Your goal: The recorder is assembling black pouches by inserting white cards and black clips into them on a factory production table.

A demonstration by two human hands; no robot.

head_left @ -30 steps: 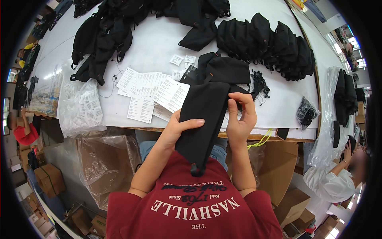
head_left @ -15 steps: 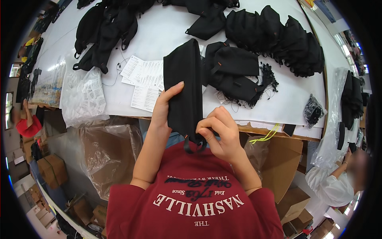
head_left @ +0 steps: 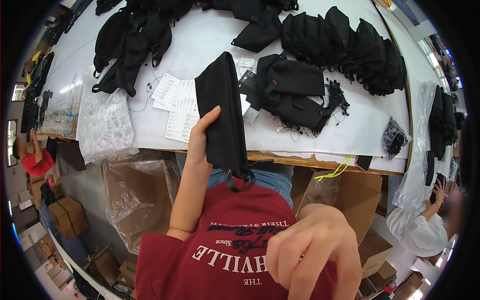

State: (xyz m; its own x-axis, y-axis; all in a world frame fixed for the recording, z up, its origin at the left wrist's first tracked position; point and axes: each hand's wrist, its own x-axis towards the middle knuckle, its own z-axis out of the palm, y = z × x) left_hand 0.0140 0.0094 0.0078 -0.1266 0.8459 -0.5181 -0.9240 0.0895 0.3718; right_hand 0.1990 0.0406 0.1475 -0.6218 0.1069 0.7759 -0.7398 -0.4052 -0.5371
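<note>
My left hand (head_left: 202, 137) grips a flat black fabric pouch (head_left: 220, 112) by its left edge, thumb on top. The pouch is tilted upright over the table's near edge, with a small loop and a strap at its lower end. A thin dark zipper pull sticks out to the right of that end. My right hand (head_left: 315, 250) is raised close to the camera in front of my shirt, apart from the pouch. Its fingers are curled together, and a tiny dark spot shows between them; what they hold, if anything, I cannot make out.
Printed white sheets (head_left: 180, 107) lie behind the pouch, beside a plastic bag of labels (head_left: 107, 125). Black pouches (head_left: 345, 47) stand in a row at the back right, near bundled black cords (head_left: 337, 97). Cardboard boxes (head_left: 145, 195) stand below the table edge. A co-worker (head_left: 420, 230) is at right.
My right hand has left the pouch's lower end and come up towards the camera, to the lower right. The left hand has shifted the pouch slightly left, uncovering dark and white cards behind it.
</note>
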